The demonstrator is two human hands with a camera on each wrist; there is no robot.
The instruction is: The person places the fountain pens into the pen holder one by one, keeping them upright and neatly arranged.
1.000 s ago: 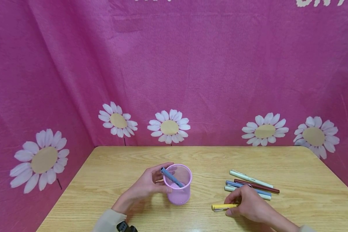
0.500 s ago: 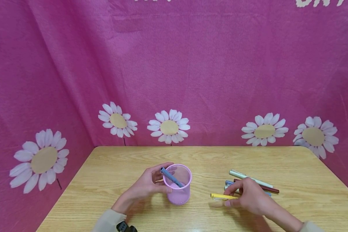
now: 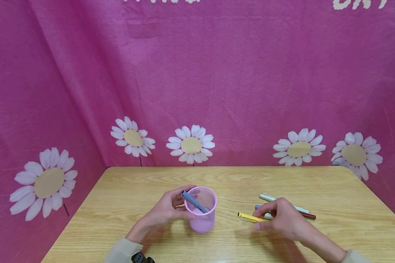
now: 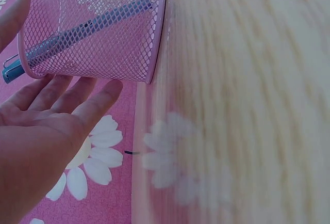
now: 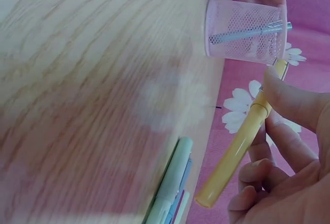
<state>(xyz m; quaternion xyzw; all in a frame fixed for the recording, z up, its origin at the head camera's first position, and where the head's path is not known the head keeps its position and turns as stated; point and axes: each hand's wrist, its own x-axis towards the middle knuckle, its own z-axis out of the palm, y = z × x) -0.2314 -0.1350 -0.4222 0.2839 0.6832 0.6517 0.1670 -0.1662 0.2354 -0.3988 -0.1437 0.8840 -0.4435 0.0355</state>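
My left hand (image 3: 162, 210) holds a pink mesh pen cup (image 3: 203, 223) upright on the table, thumb at the near side of the rim and fingers round the far side. A blue pen (image 3: 193, 201) leans inside the cup, its clipped end poking over the rim; the left wrist view shows the pen (image 4: 87, 29) through the mesh. To the right of the cup, my right hand (image 3: 288, 223) pinches a yellow pen (image 3: 248, 217) between thumb and fingers. In the right wrist view the yellow pen (image 5: 237, 149) is raised off the tabletop, tilted, with its clip end by the thumb.
Beyond and partly behind my right hand lie several pens: a pale green pen (image 3: 267, 197), a dark red pen (image 3: 310, 216), a blue pen (image 3: 258, 207) and a light green one. The wooden table (image 3: 135, 182) backs onto a pink cloth (image 3: 237, 87) with daisies.
My right hand has lifted the yellow pen off the table and moved it slightly away from me, over the near pens. The left hand and the cup stay in place.
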